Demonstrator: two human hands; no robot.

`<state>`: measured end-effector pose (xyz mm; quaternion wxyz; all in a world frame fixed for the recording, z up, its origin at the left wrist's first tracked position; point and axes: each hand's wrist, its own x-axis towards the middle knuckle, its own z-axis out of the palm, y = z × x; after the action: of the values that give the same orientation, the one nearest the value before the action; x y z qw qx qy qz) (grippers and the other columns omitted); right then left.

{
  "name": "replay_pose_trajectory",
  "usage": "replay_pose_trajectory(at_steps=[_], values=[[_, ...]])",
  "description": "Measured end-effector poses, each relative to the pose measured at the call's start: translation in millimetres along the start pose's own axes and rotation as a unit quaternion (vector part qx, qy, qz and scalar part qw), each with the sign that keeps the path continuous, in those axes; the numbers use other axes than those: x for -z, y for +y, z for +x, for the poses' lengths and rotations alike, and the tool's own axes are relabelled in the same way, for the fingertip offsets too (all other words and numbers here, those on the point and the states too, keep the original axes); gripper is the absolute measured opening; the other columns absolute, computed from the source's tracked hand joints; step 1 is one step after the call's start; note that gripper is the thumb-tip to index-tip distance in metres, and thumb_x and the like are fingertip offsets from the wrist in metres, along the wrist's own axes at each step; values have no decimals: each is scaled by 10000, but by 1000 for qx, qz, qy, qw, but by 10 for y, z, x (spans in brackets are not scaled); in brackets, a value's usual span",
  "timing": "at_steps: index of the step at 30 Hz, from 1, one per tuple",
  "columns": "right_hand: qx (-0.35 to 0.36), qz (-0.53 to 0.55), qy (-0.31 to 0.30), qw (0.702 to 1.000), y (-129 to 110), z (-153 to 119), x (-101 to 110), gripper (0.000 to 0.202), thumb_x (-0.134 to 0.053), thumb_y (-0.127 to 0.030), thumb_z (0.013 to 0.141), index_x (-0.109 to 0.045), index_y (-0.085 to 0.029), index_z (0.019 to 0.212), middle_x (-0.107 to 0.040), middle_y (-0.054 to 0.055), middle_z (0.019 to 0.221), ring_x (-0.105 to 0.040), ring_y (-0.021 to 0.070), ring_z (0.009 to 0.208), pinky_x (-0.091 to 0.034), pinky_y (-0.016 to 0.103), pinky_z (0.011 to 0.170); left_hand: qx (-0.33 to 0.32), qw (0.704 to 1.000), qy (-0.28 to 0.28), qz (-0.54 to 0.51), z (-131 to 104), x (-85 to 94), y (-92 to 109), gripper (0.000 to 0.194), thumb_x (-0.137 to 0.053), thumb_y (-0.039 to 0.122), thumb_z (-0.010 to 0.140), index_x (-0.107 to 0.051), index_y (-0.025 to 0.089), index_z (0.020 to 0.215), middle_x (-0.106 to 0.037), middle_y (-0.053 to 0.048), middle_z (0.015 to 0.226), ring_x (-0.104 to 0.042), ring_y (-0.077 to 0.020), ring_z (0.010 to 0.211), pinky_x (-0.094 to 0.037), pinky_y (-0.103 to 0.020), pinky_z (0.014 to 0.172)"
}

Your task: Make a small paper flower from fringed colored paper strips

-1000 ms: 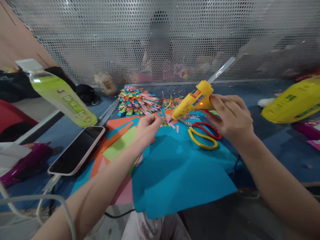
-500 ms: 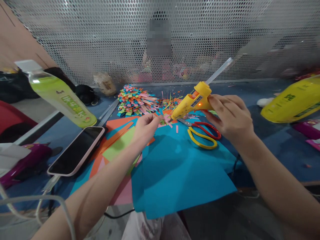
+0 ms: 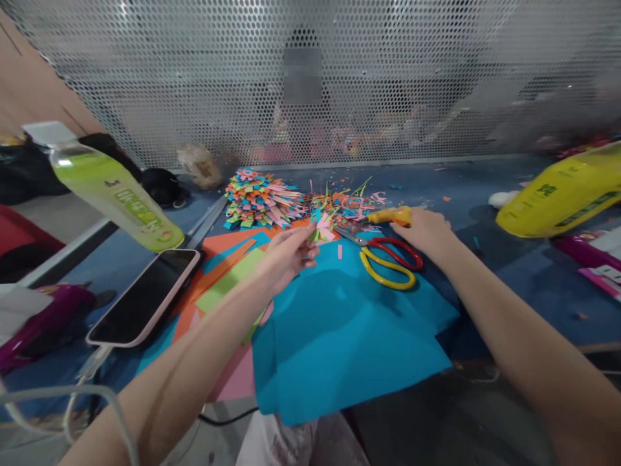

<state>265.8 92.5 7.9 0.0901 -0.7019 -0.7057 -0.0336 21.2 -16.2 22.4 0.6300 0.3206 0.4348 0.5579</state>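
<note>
My left hand [image 3: 286, 255] pinches a small bundle of paper strips [image 3: 321, 230] between thumb and fingertips, the strips fanning out pink and green just past my fingers. My right hand [image 3: 427, 232] lies low on the table with its fingers curled over the glue gun [image 3: 388, 215], which lies flat with only its yellow nose and tip showing beyond my knuckles, pointing left toward the bundle; I cannot tell how tightly I grip it. Between my two hands, just below the gun's tip, lie the scissors [image 3: 388, 262], red and yellow handles toward my right wrist, resting on the blue sheet [image 3: 339, 343] that spreads under both forearms. Beyond my left fingertips sits a heap of folded coloured paper [image 3: 257, 197], with loose scraps [image 3: 347, 199] scattered beside it, just past the gun. To the left of my left wrist are orange and green sheets [image 3: 228, 275], then a phone [image 3: 145, 298] face up, and a green bottle [image 3: 111, 191] further out. Far off to the right of my right hand lies a yellow bag [image 3: 563, 194].
</note>
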Motion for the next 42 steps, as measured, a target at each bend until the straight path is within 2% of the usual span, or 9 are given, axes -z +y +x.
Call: replay_pose_trajectory(at_steps=[2, 4, 7, 10, 12, 22, 29, 35, 42], values=[[24, -19, 53, 998, -48, -50, 17, 486, -568, -490, 792, -597, -72, 1037, -588, 251, 1100, -511, 438, 1057, -379, 521, 810, -5, 1000, -15, 2, -14, -5, -15, 402, -805, 393, 551, -477, 164, 598, -409, 61, 525, -434, -63, 483, -289, -186, 416], [142, 43, 109, 983, -126, -144, 76, 386, -596, -467, 788, -617, -144, 1000, -611, 177, 1094, -527, 365, 1056, -356, 484, 852, -30, 999, -14, 26, -19, -3, -37, 386, -784, 421, 581, -498, 163, 605, -417, 57, 517, -439, -66, 486, -287, -188, 421], [355, 192, 99, 909, -271, -331, 174, 217, -558, -424, 846, -637, -224, 881, -674, 37, 872, -607, 206, 846, -340, 390, 864, -73, 993, -16, 89, -25, -3, -71, 367, -735, 456, 643, -521, 160, 611, -448, 48, 524, -426, -59, 477, -297, -195, 443], [462, 242, 97, 848, -385, -496, 219, 206, -542, -409, 869, -648, -243, 808, -672, 2, 745, -597, 168, 726, -339, 356, 811, -123, 976, -20, 180, -52, -27, -83, 359, -666, 473, 713, -534, 157, 605, -472, 39, 521, -404, -54, 470, -298, -203, 465], [496, 251, 85, 827, -417, -558, 230, 205, -539, -386, 880, -650, -240, 789, -668, -4, 734, -589, 156, 715, -342, 335, 775, -150, 961, -17, 233, -78, -52, -76, 362, -635, 465, 741, -529, 155, 587, -466, 35, 513, -400, -59, 480, -293, -209, 474], [523, 217, 70, 822, -408, -575, 275, 323, -512, -394, 899, -640, -196, 677, -626, -3, 625, -538, 136, 645, -310, 319, 745, -203, 906, 15, 371, -102, -48, -97, 362, -553, 463, 799, -494, 165, 602, -423, 45, 516, -356, -69, 483, -250, -220, 455], [511, 226, 75, 826, -409, -590, 254, 300, -548, -386, 877, -657, -186, 682, -634, 6, 625, -556, 133, 643, -330, 306, 723, -253, 863, 29, 437, -155, -66, -125, 315, -552, 445, 811, -583, 165, 669, -399, 49, 530, -341, -69, 493, -248, -211, 461], [491, 275, 107, 820, -409, -606, 227, 262, -643, -430, 798, -673, -193, 690, -629, -5, 596, -546, 116, 586, -351, 293, 687, -260, 863, 50, 431, -173, -78, -113, 328, -554, 398, 818, -499, 166, 593, -381, 54, 520, -308, -64, 480, -234, -211, 453], [480, 241, 154, 829, -420, -621, 216, 308, -595, -390, 839, -652, -191, 612, -600, -10, 551, -530, 107, 556, -350, 282, 650, -273, 851, 57, 445, -186, -107, -113, 322, -562, 392, 813, -494, 170, 590, -394, 50, 523, -323, -70, 489, -241, -216, 464]])
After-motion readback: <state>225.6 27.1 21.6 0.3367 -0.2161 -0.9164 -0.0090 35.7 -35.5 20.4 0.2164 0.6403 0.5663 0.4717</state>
